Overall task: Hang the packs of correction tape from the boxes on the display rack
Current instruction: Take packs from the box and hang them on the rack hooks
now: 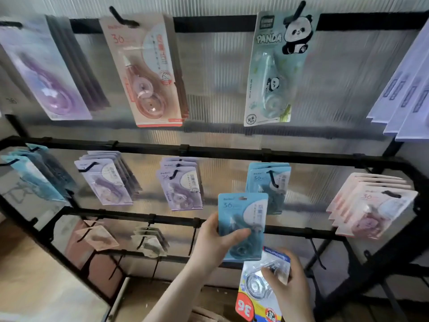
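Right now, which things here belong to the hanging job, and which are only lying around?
Job:
- blue pack, held in left hand
- clear pack, upside down in right hand
- hook with matching blue packs
- display rack

Lying around:
- panda pack, already hung
- cardboard box below

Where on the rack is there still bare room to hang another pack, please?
Free: the bare hook on the lower bar, right of the blue pack in the left hand; also the top row between the pink pack and panda pack. Crowded: the middle row, where stacks fill every hook.
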A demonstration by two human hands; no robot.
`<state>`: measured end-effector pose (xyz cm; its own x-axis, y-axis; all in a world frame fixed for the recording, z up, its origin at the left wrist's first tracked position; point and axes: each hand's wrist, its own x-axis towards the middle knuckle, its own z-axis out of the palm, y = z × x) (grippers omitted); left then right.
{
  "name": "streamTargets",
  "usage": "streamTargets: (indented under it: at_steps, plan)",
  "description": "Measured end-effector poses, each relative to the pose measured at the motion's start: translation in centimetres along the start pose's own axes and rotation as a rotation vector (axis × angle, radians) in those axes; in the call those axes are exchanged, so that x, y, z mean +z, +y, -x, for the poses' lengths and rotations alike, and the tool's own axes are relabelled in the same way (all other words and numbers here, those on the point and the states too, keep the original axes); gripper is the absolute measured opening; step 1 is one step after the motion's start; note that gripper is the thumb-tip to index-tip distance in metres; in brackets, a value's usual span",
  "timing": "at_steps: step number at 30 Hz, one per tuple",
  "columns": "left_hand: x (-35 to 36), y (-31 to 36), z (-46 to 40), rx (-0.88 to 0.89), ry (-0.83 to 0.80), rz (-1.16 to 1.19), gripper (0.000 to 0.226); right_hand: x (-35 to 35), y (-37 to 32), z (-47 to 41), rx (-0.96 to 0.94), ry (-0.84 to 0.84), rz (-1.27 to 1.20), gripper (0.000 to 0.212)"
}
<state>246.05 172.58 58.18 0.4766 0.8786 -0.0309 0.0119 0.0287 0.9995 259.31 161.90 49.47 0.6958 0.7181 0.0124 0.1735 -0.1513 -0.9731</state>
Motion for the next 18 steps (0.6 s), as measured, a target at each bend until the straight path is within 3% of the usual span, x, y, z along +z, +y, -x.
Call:
streamTargets:
  at_steps: [5,18]
  plan:
    - [2.9,1.3,-1.8,0.037,-0.055,-0.002,0.028,-1.7,-0.3,-1.3,0.000,-0.035,-0.004,0.043]
    - [4.3,1.2,-3.6,0.045,-0.045,-0.021,0.037,-3.8,0.4,-3.2,-0.003,-0.049,0.032,0.038]
